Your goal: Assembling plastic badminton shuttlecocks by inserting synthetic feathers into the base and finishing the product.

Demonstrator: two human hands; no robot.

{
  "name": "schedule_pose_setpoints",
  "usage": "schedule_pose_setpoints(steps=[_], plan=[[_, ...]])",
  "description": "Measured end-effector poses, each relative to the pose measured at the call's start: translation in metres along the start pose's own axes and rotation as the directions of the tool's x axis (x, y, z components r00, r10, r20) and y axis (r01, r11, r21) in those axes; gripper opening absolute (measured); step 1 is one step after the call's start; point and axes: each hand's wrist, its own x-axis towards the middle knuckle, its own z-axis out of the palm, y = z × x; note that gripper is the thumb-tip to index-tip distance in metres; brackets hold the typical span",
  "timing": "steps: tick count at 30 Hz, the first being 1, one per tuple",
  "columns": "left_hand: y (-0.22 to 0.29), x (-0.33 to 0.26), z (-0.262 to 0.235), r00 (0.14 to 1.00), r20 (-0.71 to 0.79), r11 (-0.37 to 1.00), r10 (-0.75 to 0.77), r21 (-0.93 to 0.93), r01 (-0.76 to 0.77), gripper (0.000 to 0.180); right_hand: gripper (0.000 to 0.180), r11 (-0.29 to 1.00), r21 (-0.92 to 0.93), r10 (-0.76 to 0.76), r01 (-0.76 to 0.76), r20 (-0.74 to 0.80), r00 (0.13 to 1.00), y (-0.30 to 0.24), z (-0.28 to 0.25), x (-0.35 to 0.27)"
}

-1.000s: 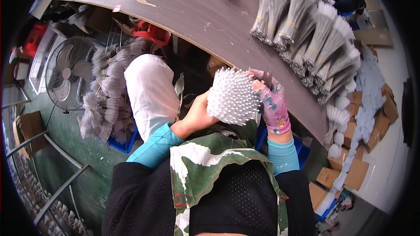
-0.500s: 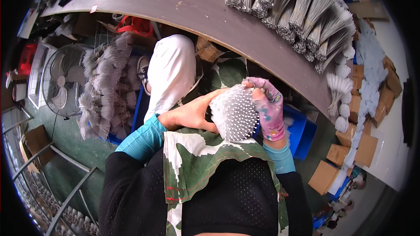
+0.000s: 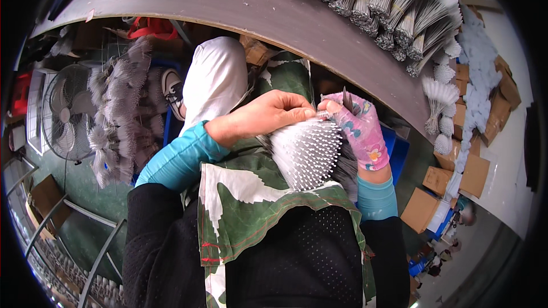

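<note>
A thick bundle of thin wire brushes (image 3: 305, 154) with white tips rests in my lap against the camouflage apron (image 3: 245, 211). Over its far edge, the thumb and forefinger of my left hand (image 3: 265, 115) are pinched together; whatever is between them is too small to name. My right hand (image 3: 361, 131), in a pink flowered fingerless glove, meets those fingertips with its own closed fingers. From that hand a dark pointed tool (image 3: 347, 100) sticks up; its other end is hidden. Grey wire stems (image 3: 345, 168) show below the right palm.
The brown worktable (image 3: 228, 5) curves across the front, carrying several wire bundles (image 3: 388, 5) at its right. Blue crates (image 3: 398, 157) stand under it. At left are a fan (image 3: 67, 113) and hanging white brush bundles (image 3: 123, 91); cardboard boxes (image 3: 419, 210) are at right.
My left hand has gone from the bundle's side to its far edge, its fingers now pinched beside my right fingertips. A dark pointed tool has come into sight at the right hand.
</note>
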Motion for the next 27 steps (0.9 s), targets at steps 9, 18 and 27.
schedule_pose_setpoints(steps=[9,18,27], plan=[[-0.002,0.009,0.016,0.995,-0.101,0.998,0.003,0.066,0.004,0.015,0.041,0.989,0.124,0.076,-0.081,0.045,0.996,0.014,-0.038,-0.010],[-0.001,0.014,0.020,0.983,-0.157,0.976,0.098,0.208,-0.064,0.017,0.046,0.957,-0.256,0.195,-0.139,0.208,0.958,-0.001,-0.062,-0.018],[-0.003,0.014,0.023,0.958,-0.221,0.978,0.181,0.142,-0.152,0.012,0.023,0.844,-0.535,0.102,0.046,0.244,0.964,-0.038,-0.057,-0.001]])
